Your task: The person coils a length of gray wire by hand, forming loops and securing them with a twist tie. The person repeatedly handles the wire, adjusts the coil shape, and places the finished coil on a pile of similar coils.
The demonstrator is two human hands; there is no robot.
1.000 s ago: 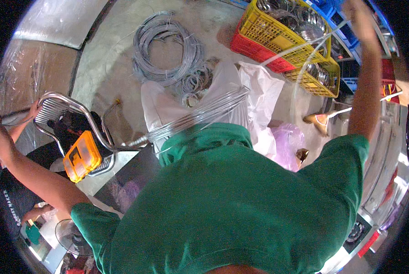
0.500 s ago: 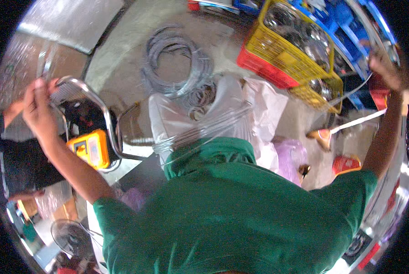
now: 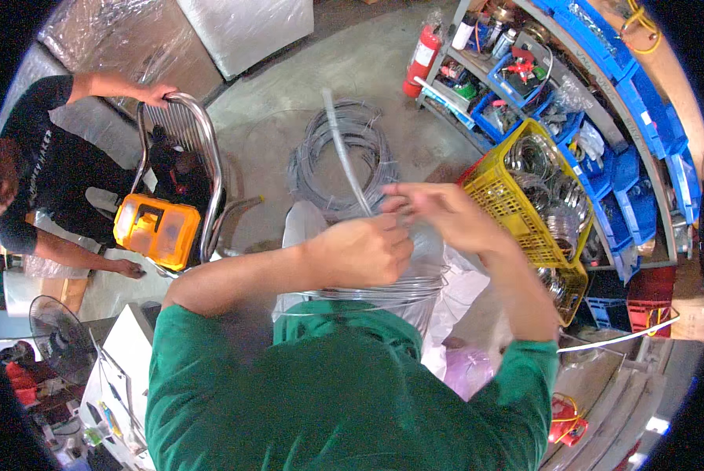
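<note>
Head view: the left hand (image 3: 365,250) looks closed on the strip (image 3: 341,149); whether the right hand (image 3: 446,213) grips cannot be told. A firm pinch should steady it.

A grey floor (image 3: 261,129) stretches between film-wrapped boxes (image 3: 136,51) and a shelf rack (image 3: 599,85) holding blue bins (image 3: 638,210).

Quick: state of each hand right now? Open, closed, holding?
Left hand: closed, a pale strip rising at its knuckles; grip on it unclear.
Right hand: fingers blurred, partly curled; can't tell if holding.
</note>
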